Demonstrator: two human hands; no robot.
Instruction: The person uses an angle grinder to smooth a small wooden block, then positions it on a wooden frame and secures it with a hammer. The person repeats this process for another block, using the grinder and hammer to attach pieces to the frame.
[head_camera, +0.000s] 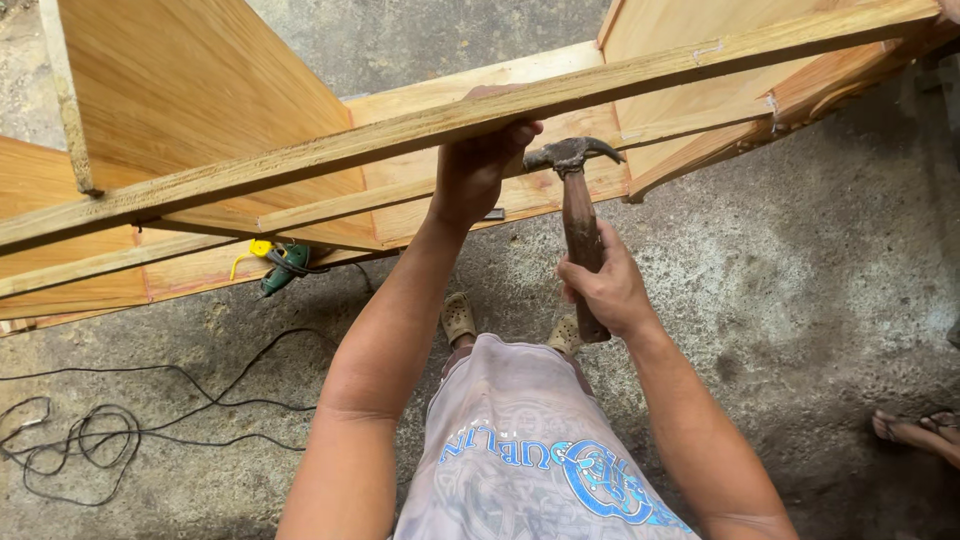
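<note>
Printed pale shirt (520, 450) is being seen closest to the lens, at bottom centre.

Left hand (478, 165): is being pressed up against the long wooden strip (300, 160), fingers curled over its top edge, thumb beneath; the strip is being steadied across the open front of the wooden cabinet frame (200, 90).

Right hand (605, 290): is being closed fully around the lower handle of the claw hammer (578, 220); the steel head is being held just below the strip, beside the left hand's fingers. No nail can be made out.

Handling note, as judgement: the blow is best being kept short and square to the strip, with the steadying fingers being kept clear of the head's path and the strip being held flush against the frame.

Surface: rough grey concrete floor (800, 300), stained and pitted. A green power drill (283, 268) is being left lying under the frame; a black cable (120, 420) is being trailed in loose loops at left. A second person's sandalled foot (915, 428) is being shown at the right edge.
</note>
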